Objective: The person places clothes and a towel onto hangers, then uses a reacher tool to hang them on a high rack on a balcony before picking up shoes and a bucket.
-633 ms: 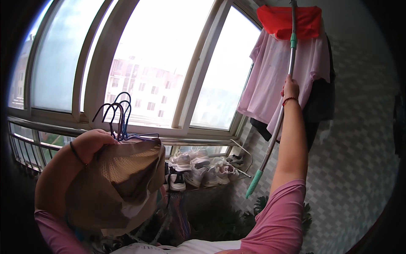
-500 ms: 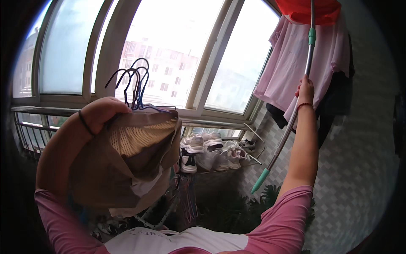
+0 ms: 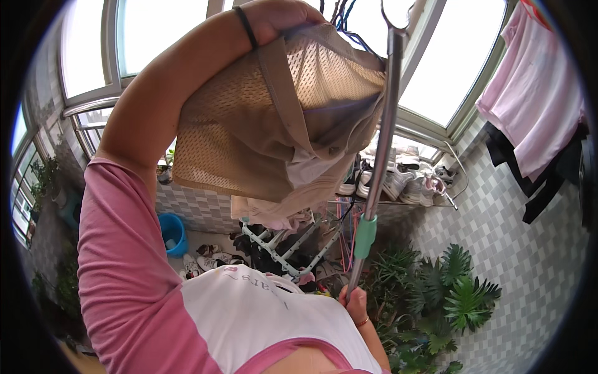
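Note:
High in front of me, my left hand (image 3: 289, 17) is closed at the top of a bunch of beige mesh garments (image 3: 249, 131) on hangers. The dark and blue hooks of the clothes hangers (image 3: 349, 28) stick up beside it, cut off by the upper edge. Some fingers are hidden behind the cloth. Low by my chest, my right hand (image 3: 355, 306) grips a metal clothes pole (image 3: 381, 137) with a green sleeve (image 3: 365, 237). The pole stands nearly upright, its forked hook (image 3: 396, 17) at the top, just right of the garments.
Pink shirt (image 3: 529, 93) and dark clothes (image 3: 548, 168) hang at the right. Several shoes (image 3: 405, 184) sit on a ledge below the windows. A folding rack (image 3: 274, 249), a blue bucket (image 3: 172, 234) and more shoes (image 3: 215, 257) stand low down. Green plants (image 3: 461, 293) grow at lower right.
My right hand has come down from high by the pink shirt to my chest, bringing the pole along. The garments in my left hand sit higher and further right in view.

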The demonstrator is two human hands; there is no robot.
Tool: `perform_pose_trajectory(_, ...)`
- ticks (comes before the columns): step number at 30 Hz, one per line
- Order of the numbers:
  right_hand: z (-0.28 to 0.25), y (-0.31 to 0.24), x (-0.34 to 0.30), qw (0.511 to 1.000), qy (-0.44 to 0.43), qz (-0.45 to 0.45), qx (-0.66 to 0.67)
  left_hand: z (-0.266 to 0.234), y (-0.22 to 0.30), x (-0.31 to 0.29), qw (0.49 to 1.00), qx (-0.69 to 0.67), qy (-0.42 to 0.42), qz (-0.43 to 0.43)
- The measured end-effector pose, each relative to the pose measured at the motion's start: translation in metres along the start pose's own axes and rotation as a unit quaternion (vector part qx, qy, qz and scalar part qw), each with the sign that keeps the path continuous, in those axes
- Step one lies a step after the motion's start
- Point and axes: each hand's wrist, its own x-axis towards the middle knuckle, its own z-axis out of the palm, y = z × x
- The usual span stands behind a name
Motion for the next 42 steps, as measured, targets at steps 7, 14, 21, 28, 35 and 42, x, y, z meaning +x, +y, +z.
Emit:
perform_pose_trajectory(7, 0.018, 0.067, -0.024, 0.998, 0.02, 0.043, 0.043, -0.011, 0.011, -0.001, 1.0, 0.004, -0.027, -0.015)
perform_pose_trajectory(14, 0.02, 0.08, -0.011, 0.998, 0.025, 0.026, 0.049, -0.011, 0.012, -0.003, 1.0, 0.011, -0.024, -0.016)
perform_pose_trajectory(21, 0.013, 0.081, -0.015, 0.998, 0.041, 0.017, 0.045, -0.003, 0.008, -0.001, 1.0, 0.011, -0.018, -0.021)
perform_pose_trajectory(28, 0.008, 0.065, -0.013, 0.999, 0.033, -0.004, 0.025, 0.0, 0.006, 0.005, 0.999, 0.01, -0.012, -0.028)
perform_pose_trajectory(35, 0.007, 0.055, -0.006, 0.997, 0.059, -0.041, 0.005, -0.006, 0.007, 0.017, 1.0, 0.012, -0.002, -0.027)
perform_pose_trajectory(42, 0.006, 0.03, -0.004, 0.997, 0.072, -0.042, 0.006, -0.024, 0.008, 0.022, 0.999, 0.032, 0.009, -0.033)
